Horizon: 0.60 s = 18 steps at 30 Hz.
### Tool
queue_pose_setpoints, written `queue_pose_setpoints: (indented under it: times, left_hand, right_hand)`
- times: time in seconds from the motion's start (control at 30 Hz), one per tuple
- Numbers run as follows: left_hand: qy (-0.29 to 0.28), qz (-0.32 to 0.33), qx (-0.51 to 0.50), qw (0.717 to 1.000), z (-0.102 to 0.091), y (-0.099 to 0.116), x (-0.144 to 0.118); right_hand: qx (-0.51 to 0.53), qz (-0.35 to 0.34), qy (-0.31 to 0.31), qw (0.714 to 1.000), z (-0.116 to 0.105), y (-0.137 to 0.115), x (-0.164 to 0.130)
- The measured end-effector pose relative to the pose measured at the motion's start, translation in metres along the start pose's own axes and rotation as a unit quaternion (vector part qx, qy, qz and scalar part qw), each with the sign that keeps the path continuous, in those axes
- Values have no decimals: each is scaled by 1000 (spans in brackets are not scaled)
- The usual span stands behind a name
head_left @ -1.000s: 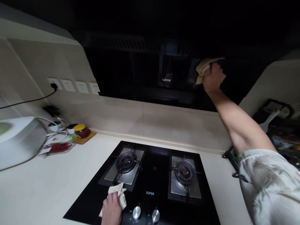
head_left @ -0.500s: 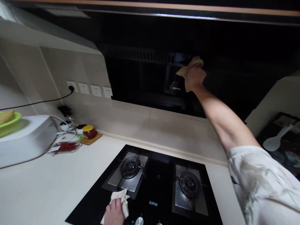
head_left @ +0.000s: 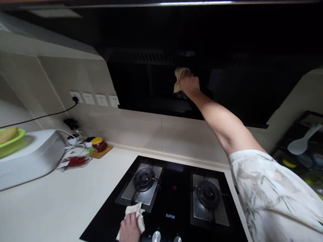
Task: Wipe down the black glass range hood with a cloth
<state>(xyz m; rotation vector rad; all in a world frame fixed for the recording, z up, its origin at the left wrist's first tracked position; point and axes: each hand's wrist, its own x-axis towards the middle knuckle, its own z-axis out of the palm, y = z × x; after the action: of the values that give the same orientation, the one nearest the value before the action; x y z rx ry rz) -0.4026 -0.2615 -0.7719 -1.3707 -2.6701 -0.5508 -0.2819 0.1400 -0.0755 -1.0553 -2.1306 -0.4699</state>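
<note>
While the yellowish cloth (head_left: 178, 79) is pressed flat against the dark glass front of the range hood (head_left: 227, 84), near the middle of its lower part, the right hand (head_left: 189, 85) has its fingers curled shut over it, arm stretched up and across. Lower down, the left hand (head_left: 130, 229) lies with fingers closed on a pale rag (head_left: 135, 212) at the front edge of the black hob (head_left: 174, 198), just ahead of the left burner (head_left: 144, 177) and beside the knobs (head_left: 156, 236). Towards the counter's (head_left: 63, 201) back left corner stand a yellow-lidded jar (head_left: 98, 144) and a white appliance (head_left: 30, 158).
</note>
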Motion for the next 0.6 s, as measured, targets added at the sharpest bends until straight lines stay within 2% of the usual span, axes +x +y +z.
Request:
queue_pose_setpoints:
  times: [0.17, 0.33, 0.5, 0.6]
  left_hand:
    - [-3, -6, 44, 999, -8, 6, 4]
    - [12, -9, 69, 998, -16, 14, 10]
    - [23, -8, 60, 998, -16, 16, 14]
    - [36, -4, 57, 998, -16, 15, 16]
  right_hand:
    - [-88, 17, 14, 996, 2, 74, -22]
    - [-122, 92, 29, 988, -1, 167, -55]
    - [-139, 185, 37, 972, -11, 265, -113]
    - [-123, 207, 89, 966, -17, 315, -155]
